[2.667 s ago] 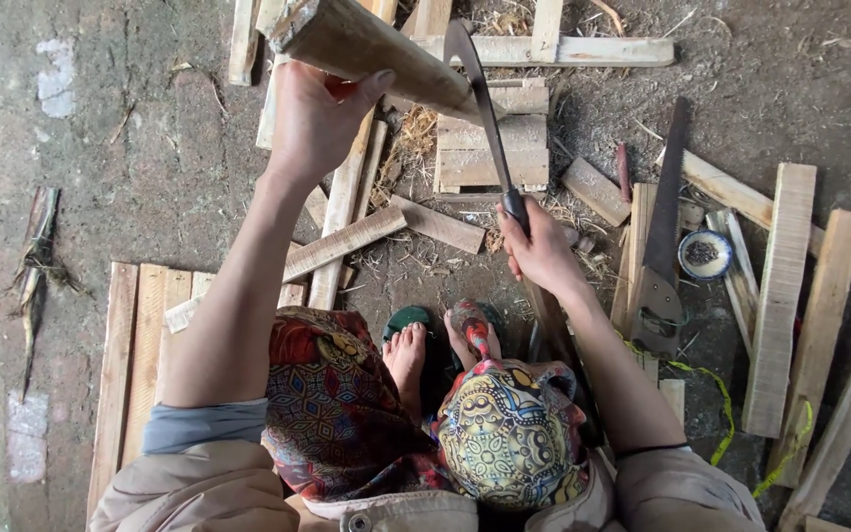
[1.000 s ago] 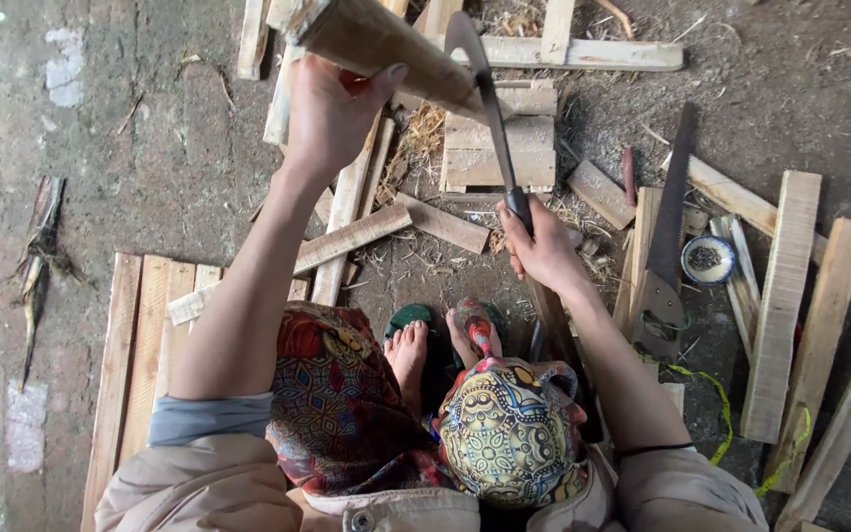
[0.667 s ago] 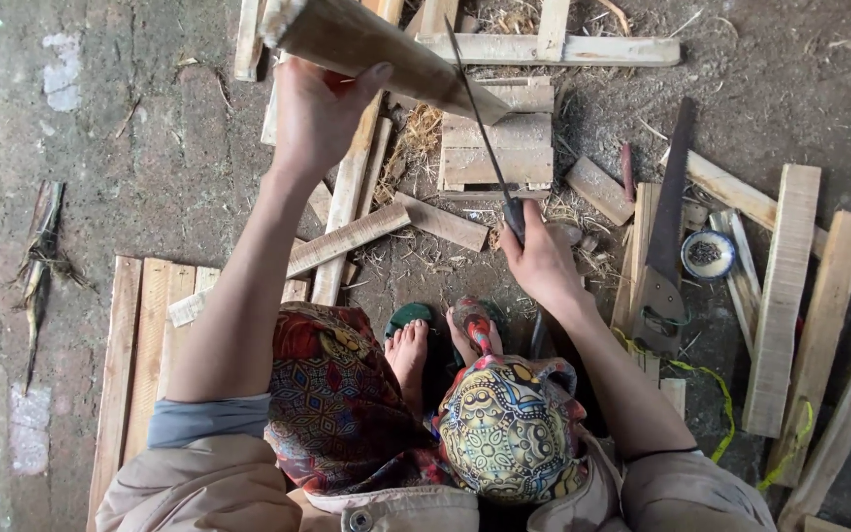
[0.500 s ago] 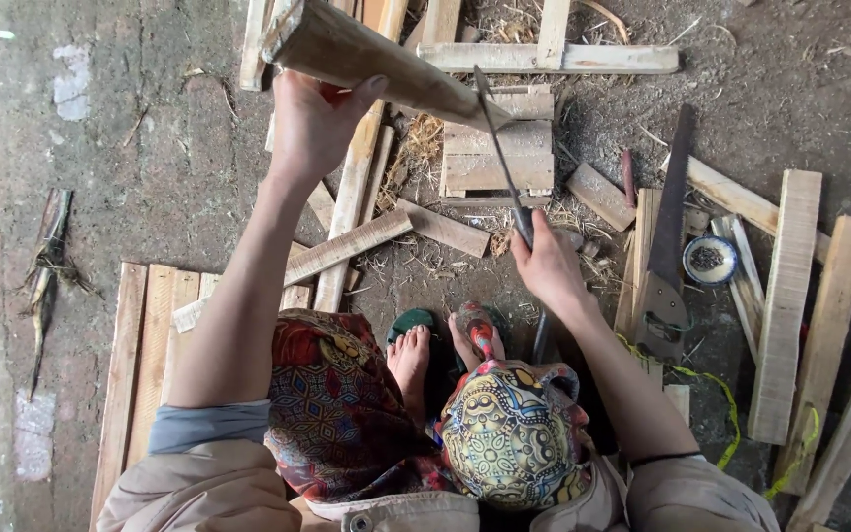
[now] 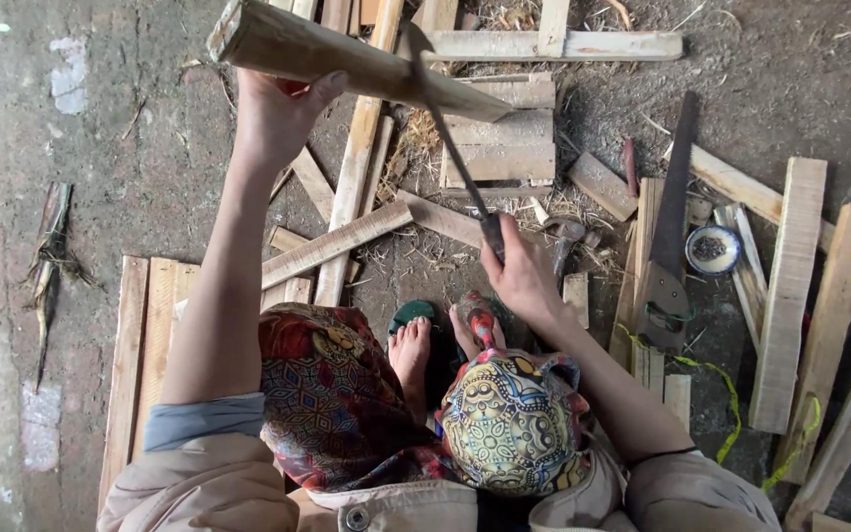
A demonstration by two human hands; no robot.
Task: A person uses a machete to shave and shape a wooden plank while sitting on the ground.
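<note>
While the left hand point(image 5: 278, 113) clasps the tapered wooden stake point(image 5: 347, 61) aloft and slanted, the right hand point(image 5: 519, 281), closed round the machete point(image 5: 450, 148) handle, sets its blade on the taper for trimming above the block point(image 5: 499, 148).

Thick pale wooden stake point(image 5: 347, 61), raised and tilted, tapering to a shaved point at its right end, long dark machete blade point(image 5: 450, 148) edge-on, its tip touching the stake near the taper

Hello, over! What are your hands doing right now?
Left hand grips long tapered wooden stake. Right hand holds dark-bladed machete, blade against stake. Bare feet below, clear of blade.
</note>
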